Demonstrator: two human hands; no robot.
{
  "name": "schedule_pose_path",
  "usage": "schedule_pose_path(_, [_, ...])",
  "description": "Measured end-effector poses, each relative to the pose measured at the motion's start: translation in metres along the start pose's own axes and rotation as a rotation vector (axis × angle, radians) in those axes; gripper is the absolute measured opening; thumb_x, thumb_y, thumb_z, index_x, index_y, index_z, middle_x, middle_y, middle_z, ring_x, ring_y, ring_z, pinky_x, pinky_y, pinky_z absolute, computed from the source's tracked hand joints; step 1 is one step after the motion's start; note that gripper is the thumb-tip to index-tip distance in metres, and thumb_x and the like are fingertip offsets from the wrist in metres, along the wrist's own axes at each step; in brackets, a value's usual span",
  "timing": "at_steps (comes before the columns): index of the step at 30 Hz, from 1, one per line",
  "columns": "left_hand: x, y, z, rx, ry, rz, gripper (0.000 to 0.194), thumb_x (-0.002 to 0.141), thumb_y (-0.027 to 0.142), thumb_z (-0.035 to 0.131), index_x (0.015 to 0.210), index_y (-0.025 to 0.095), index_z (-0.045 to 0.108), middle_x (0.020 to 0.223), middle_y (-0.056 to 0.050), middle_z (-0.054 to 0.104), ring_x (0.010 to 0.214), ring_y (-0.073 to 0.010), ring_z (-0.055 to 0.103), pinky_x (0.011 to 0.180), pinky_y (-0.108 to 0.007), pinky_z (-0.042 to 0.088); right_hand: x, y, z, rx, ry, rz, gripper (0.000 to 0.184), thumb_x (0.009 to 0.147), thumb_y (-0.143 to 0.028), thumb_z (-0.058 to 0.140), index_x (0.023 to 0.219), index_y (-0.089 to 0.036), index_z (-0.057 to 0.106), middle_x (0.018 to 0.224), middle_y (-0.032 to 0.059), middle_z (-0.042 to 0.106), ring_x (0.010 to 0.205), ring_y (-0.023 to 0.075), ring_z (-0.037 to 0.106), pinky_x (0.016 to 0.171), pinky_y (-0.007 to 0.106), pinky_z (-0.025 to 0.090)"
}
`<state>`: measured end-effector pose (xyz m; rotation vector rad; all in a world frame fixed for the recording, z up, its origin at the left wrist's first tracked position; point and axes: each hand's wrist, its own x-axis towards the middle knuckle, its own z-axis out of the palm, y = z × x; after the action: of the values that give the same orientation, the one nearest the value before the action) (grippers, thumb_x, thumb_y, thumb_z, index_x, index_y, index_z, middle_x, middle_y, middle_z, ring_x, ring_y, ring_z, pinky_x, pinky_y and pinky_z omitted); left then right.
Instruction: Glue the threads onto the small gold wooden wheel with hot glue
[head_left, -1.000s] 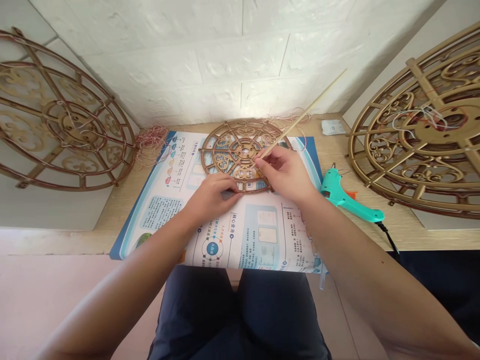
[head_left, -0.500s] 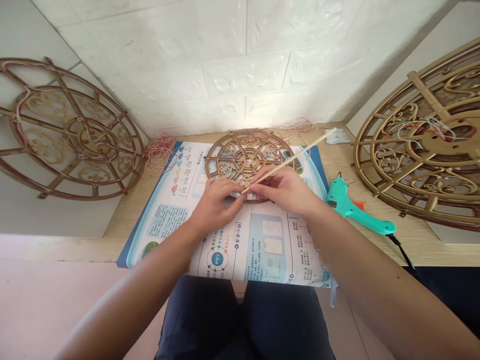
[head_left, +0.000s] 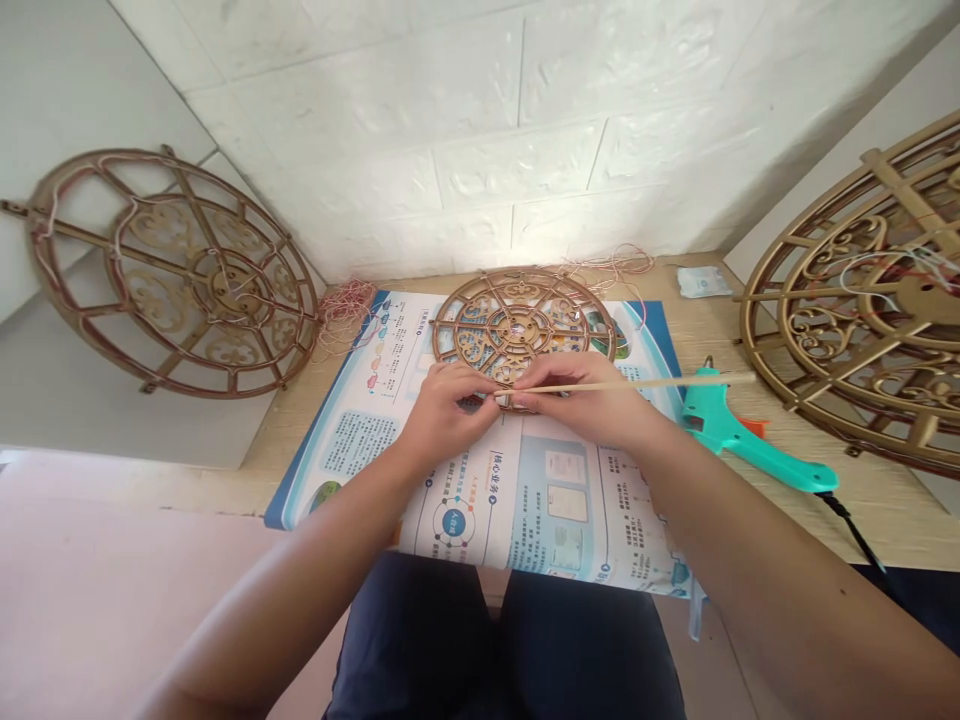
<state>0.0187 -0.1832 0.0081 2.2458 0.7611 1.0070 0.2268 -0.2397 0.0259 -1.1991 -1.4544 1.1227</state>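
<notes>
A round bronze-coloured openwork frame (head_left: 517, 335) with scrollwork lies flat on a printed sheet in front of me. My right hand (head_left: 589, 400) is closed on a thin pale wooden stick (head_left: 675, 382), which runs nearly level out to the right. The stick's inner end reaches the near rim of the frame, between both hands. There my left hand (head_left: 450, 408) has thumb and forefinger brought together. What lies between those fingertips is too small and covered to make out.
A teal glue gun (head_left: 757, 450) with a black cord lies at the right. Larger round frames lean at the left (head_left: 206, 310) and right (head_left: 862, 310). Tangled pink wire (head_left: 347, 308) and a small white packet (head_left: 703, 282) are near the wall. The printed sheet (head_left: 360, 440) overhangs the table's front edge.
The stick has swung down from a steep slant to almost level, turning with my right hand. Both hands stay at the frame's near rim. My whole view has shifted slightly.
</notes>
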Motion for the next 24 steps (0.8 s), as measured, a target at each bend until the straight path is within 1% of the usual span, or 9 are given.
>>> schedule_pose_path(3, [0.001, 0.002, 0.0, 0.002, 0.019, -0.032, 0.012, 0.087, 0.019, 0.071, 0.08, 0.024, 0.081, 0.086, -0.002, 0.082, 0.084, -0.0213, 0.076, 0.089, -0.045, 0.053, 0.0, 0.0, -0.001, -0.063, 0.018, -0.04, 0.029, 0.081, -0.05, 0.085, 0.076, -0.022, 0.078, 0.085, 0.0071, 0.076, 0.078, 0.0206, 0.07, 0.066, 0.034, 0.055])
schedule_pose_path(5, [0.003, 0.002, -0.002, 0.002, 0.058, -0.074, 0.012, 0.086, 0.021, 0.072, 0.082, 0.025, 0.082, 0.088, -0.002, 0.082, 0.086, -0.0216, 0.076, 0.092, -0.045, 0.055, -0.001, -0.001, -0.003, -0.131, 0.087, -0.094, 0.024, 0.083, -0.047, 0.083, 0.078, -0.023, 0.079, 0.084, 0.0068, 0.075, 0.076, 0.02, 0.069, 0.064, 0.033, 0.054])
schedule_pose_path(8, [0.008, -0.004, -0.013, 0.011, 0.192, -0.197, 0.015, 0.087, 0.022, 0.07, 0.089, 0.024, 0.085, 0.097, -0.003, 0.083, 0.095, -0.0217, 0.076, 0.096, -0.044, 0.058, 0.0, -0.004, -0.007, -0.136, 0.219, -0.151, 0.019, 0.084, -0.041, 0.08, 0.081, -0.023, 0.078, 0.082, 0.0062, 0.074, 0.075, 0.0188, 0.067, 0.064, 0.032, 0.054])
schedule_pose_path(10, [0.01, -0.01, -0.021, 0.017, 0.292, -0.292, 0.016, 0.089, 0.025, 0.069, 0.092, 0.022, 0.084, 0.101, -0.005, 0.083, 0.101, -0.0215, 0.076, 0.099, -0.042, 0.059, 0.0, -0.005, -0.008, -0.089, 0.287, -0.145, 0.018, 0.083, -0.039, 0.079, 0.08, -0.022, 0.075, 0.081, 0.0058, 0.073, 0.072, 0.0179, 0.066, 0.063, 0.031, 0.052])
schedule_pose_path(12, [0.012, -0.015, -0.027, 0.016, 0.338, -0.37, 0.015, 0.088, 0.026, 0.071, 0.092, 0.021, 0.084, 0.101, -0.005, 0.083, 0.103, -0.0217, 0.076, 0.102, -0.041, 0.059, 0.001, -0.005, -0.009, -0.051, 0.315, -0.121, 0.019, 0.083, -0.039, 0.079, 0.08, -0.021, 0.072, 0.078, 0.0052, 0.071, 0.069, 0.0171, 0.064, 0.06, 0.03, 0.05])
schedule_pose_path(17, [0.014, -0.014, -0.025, 0.02, 0.217, -0.497, 0.007, 0.079, 0.029, 0.082, 0.08, 0.022, 0.082, 0.094, -0.005, 0.081, 0.096, -0.0231, 0.075, 0.094, -0.04, 0.06, 0.003, -0.003, -0.008, -0.075, 0.347, -0.034, 0.024, 0.079, -0.042, 0.076, 0.076, -0.02, 0.068, 0.075, 0.0051, 0.069, 0.064, 0.0172, 0.059, 0.057, 0.031, 0.045])
schedule_pose_path(20, [0.014, -0.011, -0.024, 0.078, 0.162, -0.558, 0.008, 0.079, 0.026, 0.08, 0.074, 0.021, 0.076, 0.091, -0.005, 0.078, 0.094, -0.0241, 0.072, 0.094, -0.042, 0.057, 0.004, -0.003, -0.01, -0.09, 0.418, 0.015, 0.023, 0.076, -0.041, 0.075, 0.074, -0.021, 0.066, 0.069, 0.0036, 0.065, 0.06, 0.0166, 0.056, 0.055, 0.03, 0.041])
schedule_pose_path(22, [0.014, -0.01, -0.026, 0.143, 0.182, -0.603, 0.007, 0.079, 0.024, 0.076, 0.082, 0.02, 0.071, 0.095, -0.007, 0.076, 0.097, -0.0272, 0.069, 0.098, -0.048, 0.053, 0.004, -0.004, -0.013, -0.091, 0.456, 0.019, 0.021, 0.076, -0.039, 0.076, 0.073, -0.021, 0.065, 0.065, 0.0022, 0.062, 0.059, 0.0161, 0.053, 0.054, 0.03, 0.038])
schedule_pose_path(24, [0.014, -0.011, -0.027, 0.206, 0.221, -0.645, 0.021, 0.079, 0.024, 0.075, 0.098, 0.019, 0.067, 0.109, -0.011, 0.074, 0.109, -0.0332, 0.067, 0.107, -0.058, 0.046, 0.004, -0.004, -0.016, -0.086, 0.491, 0.027, 0.019, 0.076, -0.037, 0.076, 0.072, -0.022, 0.065, 0.063, 0.0013, 0.06, 0.058, 0.0159, 0.051, 0.052, 0.029, 0.036])
